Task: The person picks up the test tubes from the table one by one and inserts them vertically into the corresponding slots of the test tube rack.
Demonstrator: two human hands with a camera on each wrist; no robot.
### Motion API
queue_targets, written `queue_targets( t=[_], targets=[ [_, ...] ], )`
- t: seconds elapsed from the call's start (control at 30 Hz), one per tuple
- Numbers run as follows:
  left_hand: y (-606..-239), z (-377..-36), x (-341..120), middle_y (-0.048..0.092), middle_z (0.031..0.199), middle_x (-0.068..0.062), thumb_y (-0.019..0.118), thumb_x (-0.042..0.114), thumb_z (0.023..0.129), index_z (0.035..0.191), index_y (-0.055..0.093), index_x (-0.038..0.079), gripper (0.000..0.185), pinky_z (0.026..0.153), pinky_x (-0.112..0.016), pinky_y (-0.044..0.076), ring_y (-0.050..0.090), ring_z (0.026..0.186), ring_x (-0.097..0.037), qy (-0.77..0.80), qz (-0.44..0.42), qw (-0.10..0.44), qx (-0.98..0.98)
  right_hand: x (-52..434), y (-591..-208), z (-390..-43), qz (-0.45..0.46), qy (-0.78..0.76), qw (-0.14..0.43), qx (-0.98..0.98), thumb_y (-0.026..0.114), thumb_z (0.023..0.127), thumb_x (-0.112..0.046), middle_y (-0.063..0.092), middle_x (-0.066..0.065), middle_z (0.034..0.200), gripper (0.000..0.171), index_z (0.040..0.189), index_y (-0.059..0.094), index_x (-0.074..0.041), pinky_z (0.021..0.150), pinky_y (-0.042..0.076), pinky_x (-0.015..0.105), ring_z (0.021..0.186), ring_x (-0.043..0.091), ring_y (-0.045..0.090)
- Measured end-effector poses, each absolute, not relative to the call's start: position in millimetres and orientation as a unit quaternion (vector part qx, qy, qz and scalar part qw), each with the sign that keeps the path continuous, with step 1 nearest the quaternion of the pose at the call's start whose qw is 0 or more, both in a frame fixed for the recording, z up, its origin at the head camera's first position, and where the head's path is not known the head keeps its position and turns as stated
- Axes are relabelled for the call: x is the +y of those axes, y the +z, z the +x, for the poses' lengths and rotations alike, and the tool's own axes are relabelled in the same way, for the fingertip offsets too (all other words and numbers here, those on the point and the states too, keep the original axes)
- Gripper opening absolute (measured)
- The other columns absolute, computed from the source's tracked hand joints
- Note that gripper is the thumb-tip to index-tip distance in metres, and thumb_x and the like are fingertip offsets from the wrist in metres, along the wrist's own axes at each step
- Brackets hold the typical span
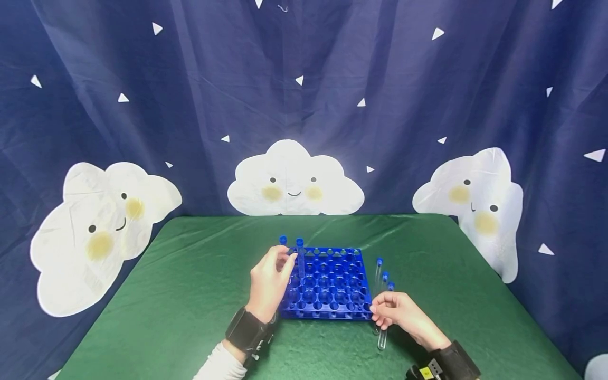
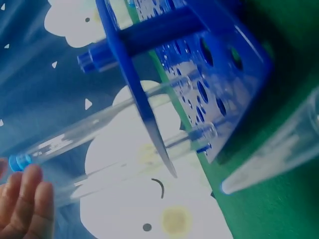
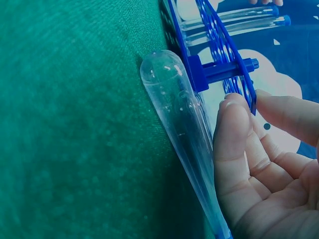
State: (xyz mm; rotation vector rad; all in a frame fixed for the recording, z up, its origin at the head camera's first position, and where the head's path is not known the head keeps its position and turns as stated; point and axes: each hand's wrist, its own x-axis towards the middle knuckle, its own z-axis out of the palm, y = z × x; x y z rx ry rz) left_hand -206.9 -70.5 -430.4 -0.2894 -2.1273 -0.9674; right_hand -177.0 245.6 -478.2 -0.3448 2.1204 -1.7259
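My head camera looks forward and down on the blue rack (image 1: 325, 282) from some way back; both wrist cameras sit low and close beside that rack (image 2: 199, 74), which all three share (image 3: 219, 64).

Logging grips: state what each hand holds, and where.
Left hand pinches a standing test tube near its blue cap. Right hand touches the rack's near corner; no clear grip.
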Motion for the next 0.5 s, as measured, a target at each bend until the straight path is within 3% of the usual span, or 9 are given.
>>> queue_targets(
  t=[0.23,0.5],
  targets=[
    [-434.6,-214.8,-86.5,0.065,0.074,0.001,0.070,0.012,0.087,0.097,0.058,0.007,0.016,0.057,-0.018,0.054,0.061,0.063,-0.007,-0.422,-0.107,0.402,-0.806,245.7,-479.3,-177.7,-0.119,-0.610,0.194,0.759,0.064,0.093,-0.016,0.065,0.005,0.081,0.034,0.103,0.056,0.016,0.061,0.058,0.023,0.066,0.007,0.062],
    [-444.2,-229.0,-105.2,0.066,0.079,-0.003,0.065,0.020,0.089,0.108,0.059,0.007,0.023,0.065,-0.037,0.054,0.062,0.067,-0.018,-0.398,0.003,0.256,-0.881,245.1,-478.1,-177.2,-0.118,-0.610,0.193,0.760,0.064,0.093,-0.016,0.066,0.006,0.081,0.034,0.102,0.056,0.016,0.061,0.058,0.023,0.065,0.007,0.062]
  ],
)
